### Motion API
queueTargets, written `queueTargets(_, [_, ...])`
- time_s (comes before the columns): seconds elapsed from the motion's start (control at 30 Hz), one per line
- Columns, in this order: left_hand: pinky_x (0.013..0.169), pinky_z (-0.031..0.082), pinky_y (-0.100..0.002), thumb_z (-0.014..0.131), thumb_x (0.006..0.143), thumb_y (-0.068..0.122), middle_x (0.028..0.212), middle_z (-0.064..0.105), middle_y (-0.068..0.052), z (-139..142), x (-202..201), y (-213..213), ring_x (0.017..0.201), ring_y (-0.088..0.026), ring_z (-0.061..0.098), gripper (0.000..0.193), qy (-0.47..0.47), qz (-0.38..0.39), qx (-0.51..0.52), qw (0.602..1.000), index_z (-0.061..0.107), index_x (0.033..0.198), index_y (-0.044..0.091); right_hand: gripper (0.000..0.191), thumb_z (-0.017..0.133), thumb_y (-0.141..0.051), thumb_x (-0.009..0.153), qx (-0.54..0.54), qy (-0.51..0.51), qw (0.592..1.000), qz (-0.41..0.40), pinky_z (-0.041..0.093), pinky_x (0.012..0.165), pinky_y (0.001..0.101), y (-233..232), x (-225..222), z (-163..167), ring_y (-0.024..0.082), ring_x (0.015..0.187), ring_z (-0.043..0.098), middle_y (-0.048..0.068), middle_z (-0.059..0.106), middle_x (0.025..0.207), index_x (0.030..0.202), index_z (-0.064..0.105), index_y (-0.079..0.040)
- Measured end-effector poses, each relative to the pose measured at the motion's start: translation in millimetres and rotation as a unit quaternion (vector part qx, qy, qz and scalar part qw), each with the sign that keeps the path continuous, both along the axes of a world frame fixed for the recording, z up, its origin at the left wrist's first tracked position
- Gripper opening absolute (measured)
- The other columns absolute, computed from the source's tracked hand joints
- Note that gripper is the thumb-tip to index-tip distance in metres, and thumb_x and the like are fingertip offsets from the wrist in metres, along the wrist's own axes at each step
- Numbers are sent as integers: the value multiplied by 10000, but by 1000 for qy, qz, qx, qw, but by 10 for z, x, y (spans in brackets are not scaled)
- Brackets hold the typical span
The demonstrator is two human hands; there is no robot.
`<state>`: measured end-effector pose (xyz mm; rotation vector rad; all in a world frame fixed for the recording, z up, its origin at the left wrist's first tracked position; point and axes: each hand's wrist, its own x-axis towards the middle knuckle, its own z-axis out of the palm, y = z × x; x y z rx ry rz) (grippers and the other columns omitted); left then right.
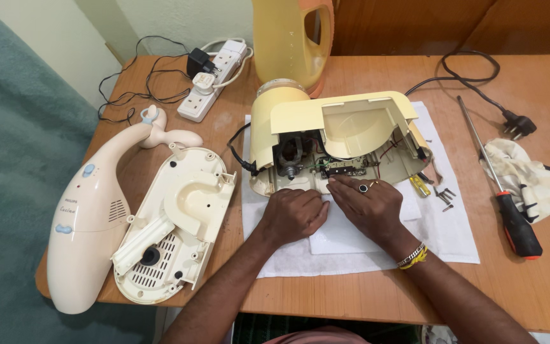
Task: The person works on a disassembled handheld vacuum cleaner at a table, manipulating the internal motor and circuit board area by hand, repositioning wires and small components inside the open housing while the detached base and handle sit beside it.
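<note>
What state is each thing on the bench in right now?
Yellow appliance housing: opened, motor and circuit board exposed.
Cream base cover: removed, lying inside-up on the table.
Handheld vacuum: lying flat, intact.
Power strip: two plugs inserted.
Black plug: unplugged, loose on table.
Screwdriver: lying unused.
Screws: removed, loose on white cloth.
Left hand: curled, resting on cloth.
Right hand: flat, fingertips at housing edge.

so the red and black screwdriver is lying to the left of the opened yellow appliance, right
Not quite. The head view shows the red and black screwdriver lying to the right of the opened yellow appliance, beside a crumpled cloth. To its left lies the cream base plate.
</note>
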<state>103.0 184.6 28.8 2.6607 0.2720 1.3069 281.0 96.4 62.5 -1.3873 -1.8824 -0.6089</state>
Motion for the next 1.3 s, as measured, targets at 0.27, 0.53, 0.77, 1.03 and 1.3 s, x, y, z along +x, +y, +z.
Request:
queueTargets(0.27, [570,522,-358,743,881,101,730,634,-52,-44,11,17,607,-223,651,224,13,-4,-13,1000,612,702,68,156,821,-112,872,10,-19,999,27,490,608,260,47,25,-40,112,809,750,16,798,999,1024,797,-85])
queueTargets(0.53, [575,528,-360,738,888,113,743,652,-53,-65,11,17,624,-227,663,194,24,-3,-19,1000,641,728,63,134,809,-139,881,4,-101,995,14,522,664,295,46,47,-138,146,799,723,31,786,1022,1004,778,-97])
queueTargets(0.77, [576,521,-368,743,880,126,725,638,-50,-82,3,25,625,-224,660,215,39,0,-22,999,626,707,73,292,696,-75,859,-32,-163,986,5,565,743,329,-95,68,-64,196,872,722,109,750,1150,1142,757,-41])
queueTargets(1.03, [563,519,-366,749,874,118,709,625,-50,-93,17,30,606,-221,651,225,44,3,-29,999,621,695,72,379,704,-77,801,-47,-165,985,5,575,729,342,-51,43,-83,247,900,725,111,742,1119,1174,739,-20])
queueTargets(1.3, [568,522,-368,745,868,110,724,633,-49,-108,23,34,622,-226,654,203,38,0,-28,999,632,705,70,221,766,-81,872,-60,-40,997,8,552,666,346,55,31,-201,213,868,715,72,733,971,1079,720,-21])
